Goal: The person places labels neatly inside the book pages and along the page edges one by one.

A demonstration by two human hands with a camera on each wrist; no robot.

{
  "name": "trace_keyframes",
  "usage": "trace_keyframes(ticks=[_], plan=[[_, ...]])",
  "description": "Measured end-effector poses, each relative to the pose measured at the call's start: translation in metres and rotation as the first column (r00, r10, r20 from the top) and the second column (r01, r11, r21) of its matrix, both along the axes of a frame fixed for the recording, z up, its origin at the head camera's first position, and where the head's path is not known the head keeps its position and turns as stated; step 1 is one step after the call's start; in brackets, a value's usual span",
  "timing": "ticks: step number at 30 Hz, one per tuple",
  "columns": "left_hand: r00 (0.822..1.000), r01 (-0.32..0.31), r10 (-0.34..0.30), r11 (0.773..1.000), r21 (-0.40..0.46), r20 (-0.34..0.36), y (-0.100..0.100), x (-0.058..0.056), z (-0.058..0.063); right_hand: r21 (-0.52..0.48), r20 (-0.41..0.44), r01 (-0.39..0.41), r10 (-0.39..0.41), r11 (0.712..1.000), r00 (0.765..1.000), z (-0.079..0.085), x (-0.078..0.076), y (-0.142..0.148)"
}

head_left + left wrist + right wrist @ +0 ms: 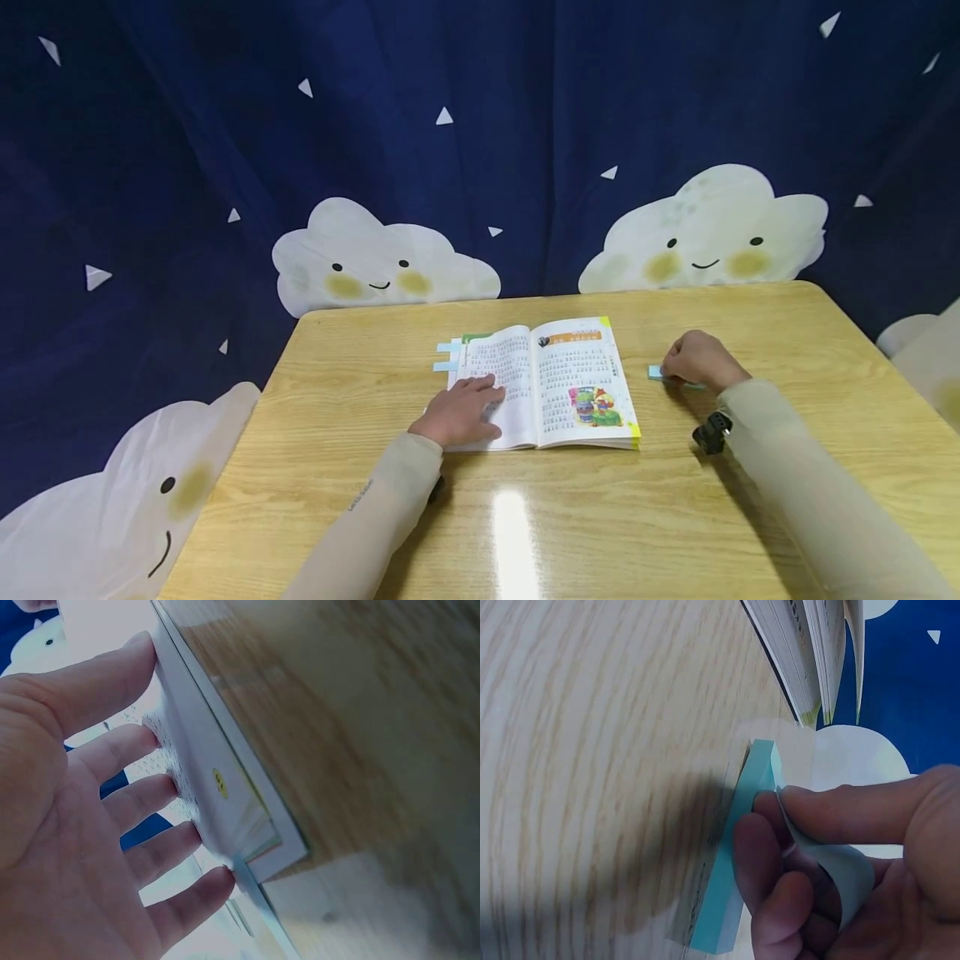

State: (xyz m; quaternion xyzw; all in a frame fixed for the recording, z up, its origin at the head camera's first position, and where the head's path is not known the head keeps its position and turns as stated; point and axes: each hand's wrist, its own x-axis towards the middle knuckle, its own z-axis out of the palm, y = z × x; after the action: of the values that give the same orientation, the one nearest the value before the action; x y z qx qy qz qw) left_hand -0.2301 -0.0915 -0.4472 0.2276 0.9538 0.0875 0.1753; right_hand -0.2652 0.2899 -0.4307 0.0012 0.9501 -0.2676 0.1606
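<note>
A dark blue curtain [517,150] hangs beyond both hands, printed with pale clouds [701,212] (the ones behind the worktop are smiling) and small white triangles [445,117]. Below it, the wood-grained worktop [337,375] spreads under and around both hands. The book [555,392] lies spread on it, its left page beneath the left hand and its illustrated right page between the two hands. The left hand [461,411] rests on that left page with its fingers spread. The right hand [697,358], to the right of the book and apart from it, pinches a pale blue sheet [847,874] between thumb and fingers. The blue-green pad [739,847] lies on the worktop under the right hand, the pinched sheet curling up beside it. Two light blue tabs [446,367] jut from the book's left edge, just beyond the left hand.
</note>
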Motion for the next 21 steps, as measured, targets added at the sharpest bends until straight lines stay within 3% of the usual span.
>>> trace_keyframes(ticks=[12, 21], plan=[[1.000, 0.012, -0.012, 1.000, 0.003, -0.012, 0.0014, -0.0001, -0.0043, -0.010, 0.014, -0.004, 0.004, 1.000, 1.000, -0.0066, 0.0004, 0.0055], [1.000, 0.003, -0.003, 1.000, -0.011, -0.015, 0.0005, -0.0013, -0.0020, -0.010, 0.016, -0.018, 0.018, 1.000, 1.000, -0.0028, -0.0039, 0.0045]])
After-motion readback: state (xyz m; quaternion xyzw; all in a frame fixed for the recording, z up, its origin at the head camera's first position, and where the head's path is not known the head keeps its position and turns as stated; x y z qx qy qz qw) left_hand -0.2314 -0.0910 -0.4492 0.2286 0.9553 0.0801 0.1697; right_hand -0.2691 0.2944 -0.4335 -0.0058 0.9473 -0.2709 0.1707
